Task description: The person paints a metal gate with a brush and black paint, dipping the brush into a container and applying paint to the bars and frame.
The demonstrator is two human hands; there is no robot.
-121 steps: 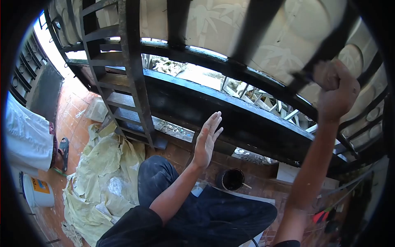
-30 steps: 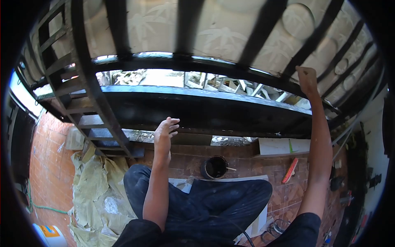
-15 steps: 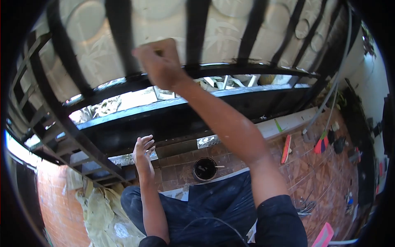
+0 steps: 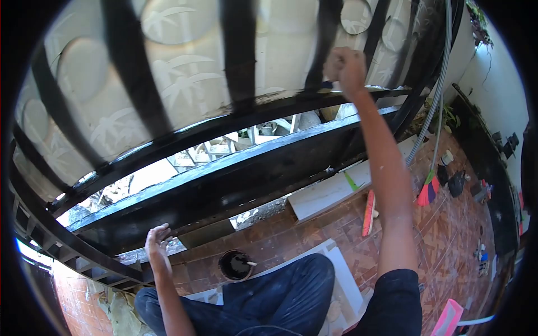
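Observation:
My right hand [image 4: 346, 70] is raised and closed against a dark upright bar [image 4: 322, 50] of a black metal fence. Its fingers are curled; whatever is in them is too hidden and blurred to make out. Behind the bars is a pale panel [image 4: 185, 73] with palm-tree patterns. My left hand [image 4: 158, 243] hangs above my knee, fingers loosely apart and holding nothing, near the black lower ledge [image 4: 224, 196]. A round pot of dark liquid [image 4: 234, 265] stands on the floor before my legs, a pale stick [image 4: 251, 263] at its rim.
A white marble-like slab [image 4: 319, 197] lies along the fence base, with a red-edged brush [image 4: 368, 214] close by. Farther right are a pink and purple broom head [image 4: 428, 192] and a black bag [image 4: 458, 182]. A pink dustpan [image 4: 447, 319] and a crumpled cloth [image 4: 124, 311] lie nearer.
My right hand has moved rightward along the fence to another bar and stays closed. The view has shifted rightward, so the pot appears farther left. My left hand stays low and open.

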